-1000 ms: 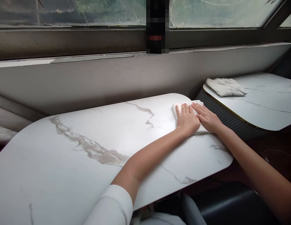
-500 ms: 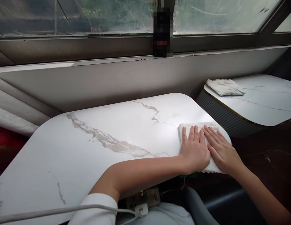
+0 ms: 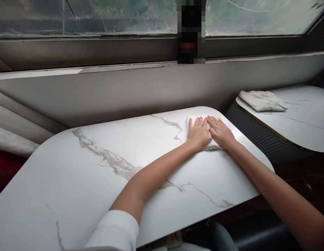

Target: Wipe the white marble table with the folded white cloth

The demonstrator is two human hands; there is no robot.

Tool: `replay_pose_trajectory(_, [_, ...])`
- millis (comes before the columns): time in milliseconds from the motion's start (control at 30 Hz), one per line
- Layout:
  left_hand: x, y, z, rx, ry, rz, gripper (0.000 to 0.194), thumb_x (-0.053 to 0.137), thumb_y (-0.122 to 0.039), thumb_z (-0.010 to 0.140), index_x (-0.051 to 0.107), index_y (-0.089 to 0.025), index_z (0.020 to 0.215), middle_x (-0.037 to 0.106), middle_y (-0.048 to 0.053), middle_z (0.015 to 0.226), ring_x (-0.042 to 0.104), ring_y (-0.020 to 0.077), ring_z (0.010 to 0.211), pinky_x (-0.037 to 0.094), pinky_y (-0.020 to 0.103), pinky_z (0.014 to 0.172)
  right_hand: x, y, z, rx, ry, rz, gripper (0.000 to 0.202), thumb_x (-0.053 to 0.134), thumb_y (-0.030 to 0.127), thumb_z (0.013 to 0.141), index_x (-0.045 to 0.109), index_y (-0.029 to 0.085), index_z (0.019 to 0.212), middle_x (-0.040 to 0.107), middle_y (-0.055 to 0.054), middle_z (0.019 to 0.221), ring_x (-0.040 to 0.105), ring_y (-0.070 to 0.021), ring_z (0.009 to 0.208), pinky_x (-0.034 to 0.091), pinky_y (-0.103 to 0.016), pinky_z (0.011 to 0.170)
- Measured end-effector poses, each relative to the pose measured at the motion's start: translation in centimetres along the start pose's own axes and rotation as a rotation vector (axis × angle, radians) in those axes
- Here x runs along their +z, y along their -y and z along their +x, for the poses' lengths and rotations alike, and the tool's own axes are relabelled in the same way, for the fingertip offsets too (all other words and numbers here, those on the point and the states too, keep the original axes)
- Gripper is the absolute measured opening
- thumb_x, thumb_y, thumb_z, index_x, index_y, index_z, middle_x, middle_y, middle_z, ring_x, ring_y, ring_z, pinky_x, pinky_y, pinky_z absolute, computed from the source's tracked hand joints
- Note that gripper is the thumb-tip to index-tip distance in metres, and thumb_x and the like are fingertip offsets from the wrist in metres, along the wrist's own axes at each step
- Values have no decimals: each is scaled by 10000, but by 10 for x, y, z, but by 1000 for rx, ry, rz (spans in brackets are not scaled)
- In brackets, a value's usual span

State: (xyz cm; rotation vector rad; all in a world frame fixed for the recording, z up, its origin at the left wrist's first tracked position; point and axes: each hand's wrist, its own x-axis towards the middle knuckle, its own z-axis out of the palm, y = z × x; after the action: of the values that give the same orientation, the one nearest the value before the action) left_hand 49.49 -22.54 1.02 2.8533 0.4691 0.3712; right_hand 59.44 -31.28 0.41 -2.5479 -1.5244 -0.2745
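Both hands lie flat on a folded white cloth near the far right corner of a white marble-patterned table. My left hand presses on the cloth's left part, fingers stretched forward. Touching it on the right, my right hand also rests flat, its fingers angled to the left. Much of the cloth is hidden beneath the palms, with its edges showing around them.
A second white cloth lies on another marble-patterned table at the right. Behind the tables runs a low wall under a window. A blurred dark object stands on the sill.
Both hands and the cloth have slid away from me and a little left, from the table's near right edge to its far right corner. The view has shifted slightly.
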Motion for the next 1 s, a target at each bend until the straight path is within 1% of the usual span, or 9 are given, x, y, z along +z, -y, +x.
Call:
replay_pose_trajectory(100, [-3,35,27,-50,-21,29,532,243,-255,918,310,-81,1416,303,103,1485,223,190,1376,52,449,1139,13,9,48,-35,-20,8,547,247,206,863,415,60,1363,390,-111,1444,319,-216,1346,256,-415,1110])
replay_pose_trajectory(167, [-6,56,38,-82,-30,43,528,247,-248,917,314,-82,1415,308,102,1483,230,185,1374,57,444,1139,20,18,75,-61,-29,15,545,251,205,860,420,65,1359,399,-108,1440,324,-216,1343,259,-414,1105])
replay_pose_trajectory(233, [-9,74,44,-114,-41,53,524,246,-242,919,319,-82,1412,308,101,1483,227,181,1374,62,438,1138,25,27,95,-83,-20,22,549,253,200,855,417,55,1358,399,-116,1439,329,-222,1340,261,-416,1101])
replay_pose_trajectory(333, [-12,90,47,-156,-61,75,517,240,-236,920,328,-91,1409,317,95,1480,229,174,1372,65,423,1139,28,38,112,-116,-3,30,554,250,195,854,410,44,1363,399,-125,1437,337,-229,1336,266,-420,1098])
replay_pose_trajectory(467, [-12,95,41,-170,-77,89,521,249,-246,918,328,-101,1412,313,99,1482,226,178,1374,63,427,1138,28,44,110,-145,-20,37,548,255,192,856,411,59,1365,396,-113,1440,338,-226,1336,274,-418,1095])
replay_pose_trajectory(567, [-13,90,26,-172,-77,94,523,249,-263,922,324,-104,1414,304,106,1485,212,187,1380,56,439,1137,24,49,95,-168,-9,37,548,262,199,861,398,58,1373,373,-113,1452,314,-225,1348,271,-418,1100])
replay_pose_trajectory(700, [-18,75,-12,-149,-68,96,522,246,-263,929,312,-91,1418,292,119,1488,206,201,1383,58,451,1137,15,62,57,-186,16,36,557,254,205,869,373,36,1386,344,-130,1464,284,-227,1360,249,-420,1112])
replay_pose_trajectory(867, [-28,43,-77,-71,-33,93,527,245,-272,936,299,-74,1421,270,131,1495,181,227,1390,66,480,1137,1,82,-18,-191,-33,47,562,265,223,876,336,84,1416,357,-115,1460,279,-242,1360,277,-468,1096])
replay_pose_trajectory(1000, [-39,17,-135,17,-2,85,533,235,-291,950,273,-69,1433,244,127,1503,135,247,1399,71,495,1140,-15,101,-86,-180,-52,55,598,264,224,881,217,102,1465,330,-106,1470,251,-252,1370,285,-503,1094])
